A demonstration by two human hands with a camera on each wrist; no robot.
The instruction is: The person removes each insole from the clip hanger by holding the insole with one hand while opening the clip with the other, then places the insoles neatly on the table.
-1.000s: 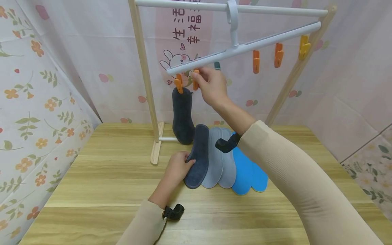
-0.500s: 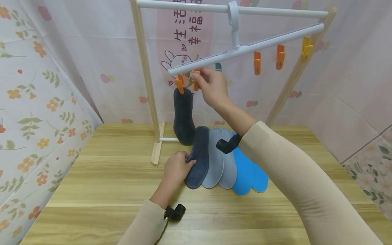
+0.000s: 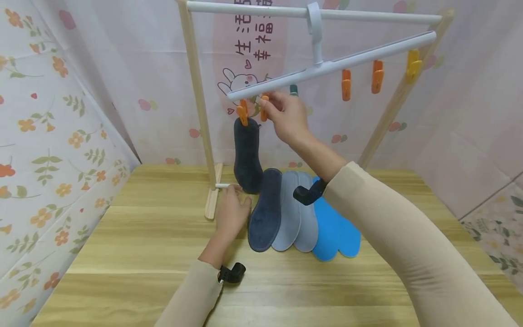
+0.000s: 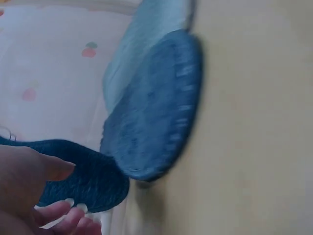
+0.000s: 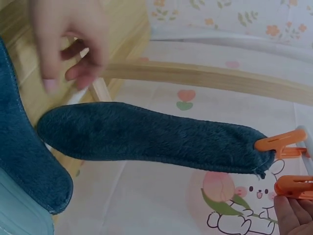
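Note:
My right hand (image 3: 291, 117) pinches an orange clothespin (image 3: 264, 109) under the low left end of the white hanger (image 3: 327, 68). Beside it, a second orange clothespin (image 5: 281, 143) grips the top of a dark fuzzy insole (image 3: 247, 154), which hangs down almost to the table. My left hand (image 3: 232, 212) is off the table insoles, thumb and fingers apart, close to the hanging insole's lower end; the left wrist view shows nothing between its fingers (image 4: 68, 215). Right of that hand lies the matching dark insole (image 3: 264, 213), overlapping grey insoles (image 3: 288, 213) and blue insoles (image 3: 327, 231).
The hanger hooks onto the white top bar (image 3: 261, 10) of a wooden-legged rack (image 3: 196, 91). Two orange clothespins (image 3: 377, 77), a yellow clothespin (image 3: 413, 66) and a dark green one (image 3: 293, 90) hang along it. Patterned cloth (image 3: 163, 68) stands behind the wooden table (image 3: 122, 254).
My left hand has let go of the dark insole on the table and moved up and slightly left toward the hanging one. The right hand keeps its pinch on the clothespin.

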